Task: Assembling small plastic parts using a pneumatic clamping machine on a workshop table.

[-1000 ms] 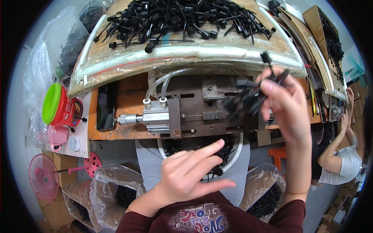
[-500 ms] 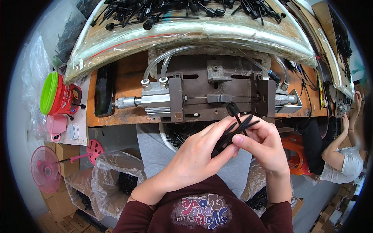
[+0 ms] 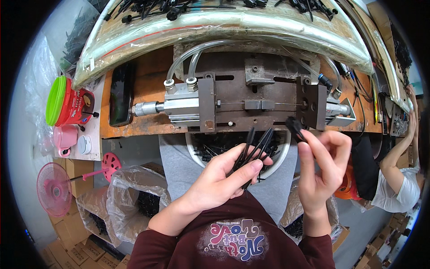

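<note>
My left hand [image 3: 219, 177], thumb on top, is closed around several slim black sticks with bristled, brush-like tips [image 3: 265, 142] that fan upward. To its right, my right hand [image 3: 324, 163] is raised, its thumb and forefinger pinching a black piece with a knob-like head [image 3: 294, 125]; the rest of that piece is hidden or blurred. Just beyond both hands lies a brown metal fixture [image 3: 233, 119] with a silver air cylinder [image 3: 182, 107] on its left. Two small dark blocks [image 3: 260, 105] meet at its middle, with thin rods running outward. Neither hand touches the fixture.
A round white basket [image 3: 286, 150] of black pieces sits under the bench edge. More pieces lie on a plastic-wrapped tray [image 3: 224, 24]. Leftward are a red bucket [image 3: 80, 107], a pink fan [image 3: 53, 189] and plastic-lined bags [image 3: 134, 197]. Another person's arm [image 3: 396, 159] shows at right.
My hands have moved apart. The right hand has gone right, carrying the knob-headed piece away from the bundle, while the left hand keeps its sticks. The view has shifted slightly.
</note>
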Demonstrator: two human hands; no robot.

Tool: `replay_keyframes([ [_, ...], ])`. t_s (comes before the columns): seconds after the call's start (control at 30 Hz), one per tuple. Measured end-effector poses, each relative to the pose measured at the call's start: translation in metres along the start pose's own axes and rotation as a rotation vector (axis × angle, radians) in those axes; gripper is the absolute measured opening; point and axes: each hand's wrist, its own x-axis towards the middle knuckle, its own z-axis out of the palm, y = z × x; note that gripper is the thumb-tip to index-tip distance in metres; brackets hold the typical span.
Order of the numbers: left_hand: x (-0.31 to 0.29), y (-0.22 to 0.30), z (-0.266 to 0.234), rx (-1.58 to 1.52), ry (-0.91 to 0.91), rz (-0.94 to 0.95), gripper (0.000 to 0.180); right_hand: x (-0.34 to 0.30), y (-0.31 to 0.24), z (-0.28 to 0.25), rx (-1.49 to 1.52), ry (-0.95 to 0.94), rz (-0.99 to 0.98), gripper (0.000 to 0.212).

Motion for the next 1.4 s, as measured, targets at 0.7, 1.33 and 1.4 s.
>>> replay_keyframes([
  [0.7, -0.012, -0.006, -0.010, -0.104, 0.085, 0.181, 0.030, 0.003, 0.014, 0.022, 0.419, -0.156, -0.134, 0.039],
  [1.33, -0.012, -0.007, -0.004, -0.077, 0.162, 0.221, 0.030, 0.014, 0.006, 0.047, -0.125, -0.296, -0.287, 0.024],
  [1.4, -0.010, -0.008, -0.001, -0.081, 0.190, 0.245, 0.031, 0.015, 0.004, 0.046, -0.125, -0.295, -0.267, 0.025],
])
